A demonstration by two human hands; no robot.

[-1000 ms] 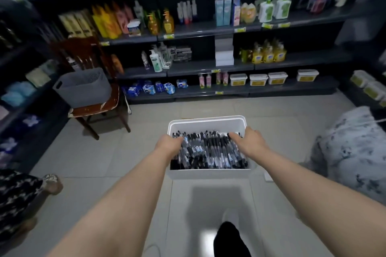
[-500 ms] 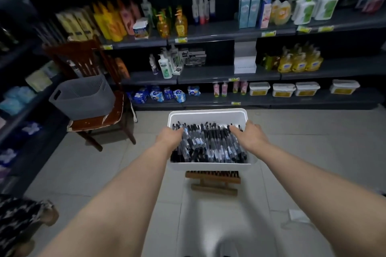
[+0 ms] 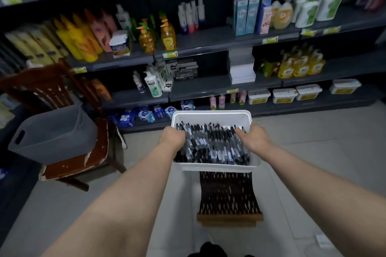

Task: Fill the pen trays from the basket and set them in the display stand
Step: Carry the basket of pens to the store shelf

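Observation:
A white plastic basket heaped with several black pens is carried in front of me above the floor. My left hand grips its left rim, fingers curled over the edge onto the pens. My right hand grips the right rim the same way. Below the basket, a low wooden-framed stool with a black woven seat stands on the tiled floor. No pen tray or display stand is visible.
Dark shop shelves with bottles, boxes and tubs run across the back. At the left a wooden chair carries a grey plastic tub. A white stepped box sits on a middle shelf. Pale floor tiles spread right.
I have walked toward the shelves with the basket held in both hands. The woven stool has come fully into view beneath it. The patterned cloth at right has left the view.

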